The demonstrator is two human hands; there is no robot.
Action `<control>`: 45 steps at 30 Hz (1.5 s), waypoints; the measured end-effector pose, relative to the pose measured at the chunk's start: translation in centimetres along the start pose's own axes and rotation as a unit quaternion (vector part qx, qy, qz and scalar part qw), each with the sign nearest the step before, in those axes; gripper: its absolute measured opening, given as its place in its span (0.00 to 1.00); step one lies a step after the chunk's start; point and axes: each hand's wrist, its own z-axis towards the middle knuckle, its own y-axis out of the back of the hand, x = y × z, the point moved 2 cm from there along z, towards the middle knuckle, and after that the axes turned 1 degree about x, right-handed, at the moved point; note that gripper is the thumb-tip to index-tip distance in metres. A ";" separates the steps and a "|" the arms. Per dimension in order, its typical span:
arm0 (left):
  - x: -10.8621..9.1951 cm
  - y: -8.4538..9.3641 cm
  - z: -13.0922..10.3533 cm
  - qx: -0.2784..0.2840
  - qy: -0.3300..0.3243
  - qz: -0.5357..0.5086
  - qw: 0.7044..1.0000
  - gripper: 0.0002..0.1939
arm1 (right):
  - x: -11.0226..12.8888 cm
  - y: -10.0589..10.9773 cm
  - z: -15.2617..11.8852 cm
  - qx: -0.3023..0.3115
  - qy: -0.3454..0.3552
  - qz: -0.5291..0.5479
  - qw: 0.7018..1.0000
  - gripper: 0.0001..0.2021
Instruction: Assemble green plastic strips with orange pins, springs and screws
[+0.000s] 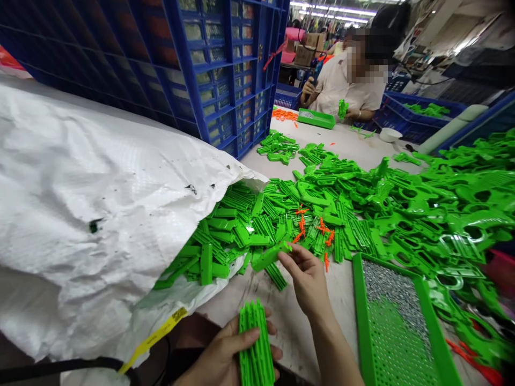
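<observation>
At the bottom centre, my left hand [237,346] is wrapped round a stack of long green plastic pieces [256,348], thumb across the top. Above and to the right, my right hand [303,273] pinches the end of one green piece [269,256] between thumb and fingers, over the near edge of the pile. Similar green pieces [225,225] spill from the mouth of a white sack [100,177] on the left. A few small orange parts [301,225] lie among them.
A green tray [362,321] of small metal parts is at the right, beside heaped green gun-shaped shells [422,214]. A blue crate [233,69] stands behind the sack. Across the table [358,147], a person [350,91] holds a tool and a green part.
</observation>
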 end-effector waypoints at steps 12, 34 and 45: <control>-0.1 -0.8 1.3 -0.064 -0.038 0.008 0.997 0.15 | 0.1 3.6 -7.0 0.095 0.208 -0.289 0.930 0.17; 0.6 -1.9 2.7 -0.051 -0.016 0.074 0.996 0.17 | -3.1 7.2 0.0 -0.079 -0.028 -0.445 0.892 0.20; 1.2 -1.6 2.8 -0.059 0.002 0.084 0.995 0.15 | -3.5 7.7 -8.1 -0.108 0.010 -0.387 0.916 0.16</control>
